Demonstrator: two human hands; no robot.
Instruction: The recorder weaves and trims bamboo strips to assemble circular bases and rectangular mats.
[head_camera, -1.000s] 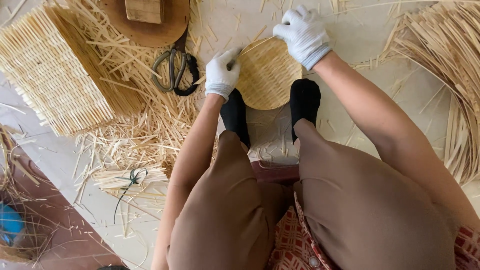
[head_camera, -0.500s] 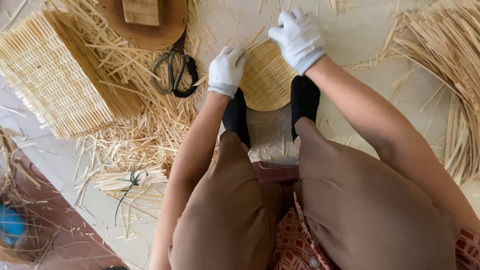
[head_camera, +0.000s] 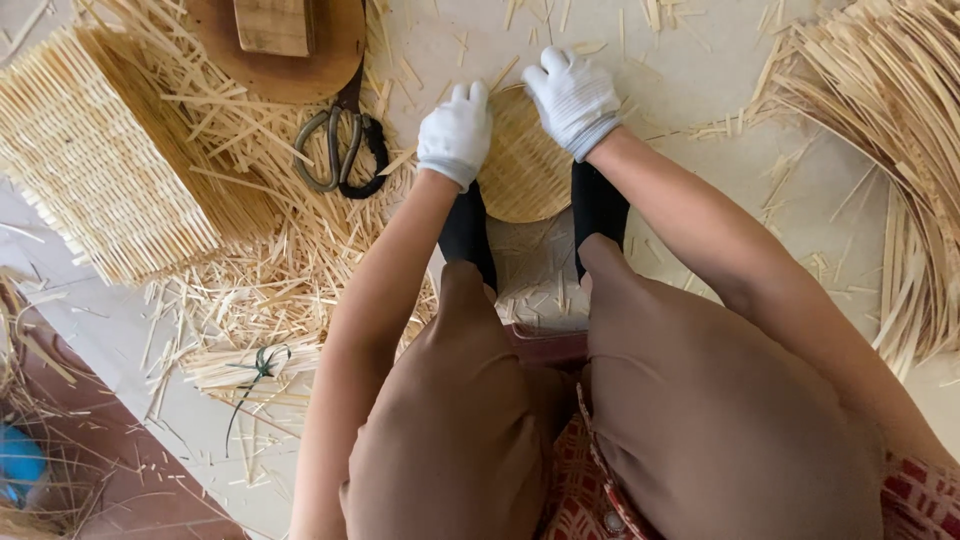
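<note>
Woven round mat (head_camera: 520, 170) lies on the pale floor (head_camera: 680, 60) between two black-socked feet — the gloved left hand (head_camera: 455, 132) and right hand (head_camera: 572, 98) press on its edges, fingers curled over the rim. Scissors (head_camera: 340, 150) rest just left, amid straw scraps (head_camera: 250, 290).

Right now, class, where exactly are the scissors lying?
In the head view, the scissors lie on the floor left of the gloved left hand, just below the round wooden block, amid loose straw.

White gloves on each hand, brown trousers, black socks.
</note>
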